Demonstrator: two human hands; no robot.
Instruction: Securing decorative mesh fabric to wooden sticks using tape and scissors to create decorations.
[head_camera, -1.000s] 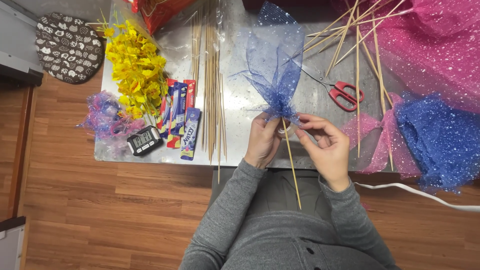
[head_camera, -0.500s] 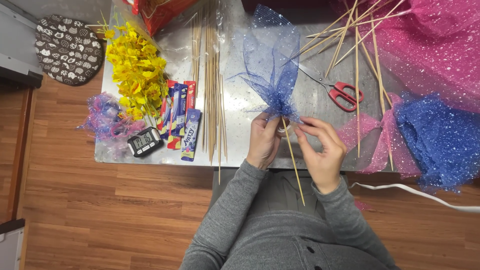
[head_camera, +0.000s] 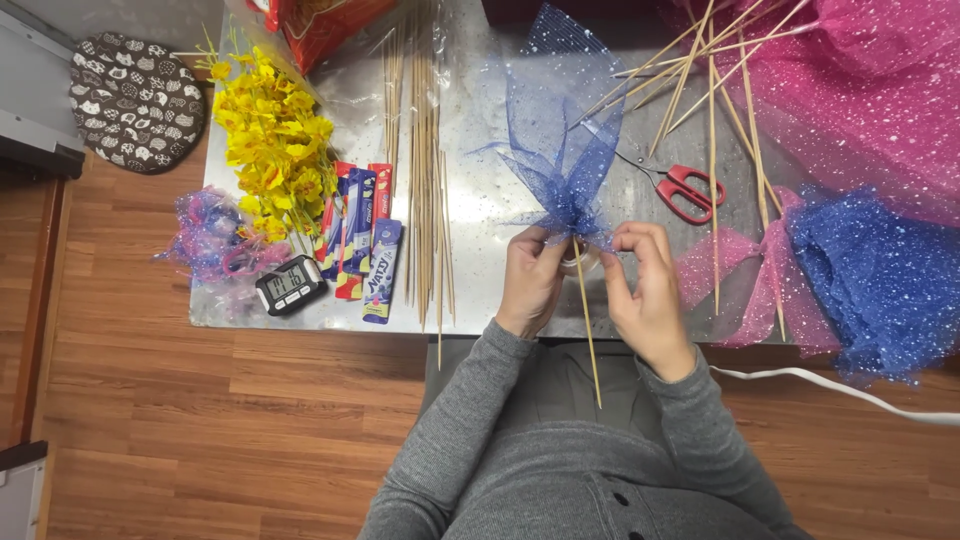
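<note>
The left hand (head_camera: 532, 280) is closed around the gathered base of a blue glitter-mesh bunch (head_camera: 562, 150), fingers pinching it just where it meets a thin wooden skewer (head_camera: 588, 330). The right hand (head_camera: 645, 290) is curled close beside it, fingertips pressed at the same knot, with a small roll of clear tape (head_camera: 577, 262) partly hidden between the two hands. The skewer's long axis runs almost straight toward the person, its free end pointing down past the bench (head_camera: 480, 200) edge over a grey lap, tilted slightly right. The mesh fans out the opposite way, up and away over the metal bench top.

Left of the hands lie a row of loose skewers (head_camera: 420, 160), some candy packets (head_camera: 362, 240), a small digital timer (head_camera: 290, 285) and yellow artificial flowers (head_camera: 270, 150). To the right lie red-handled scissors (head_camera: 685, 190), more skewers, pink mesh (head_camera: 850, 90) and a blue mesh heap (head_camera: 880, 280).
</note>
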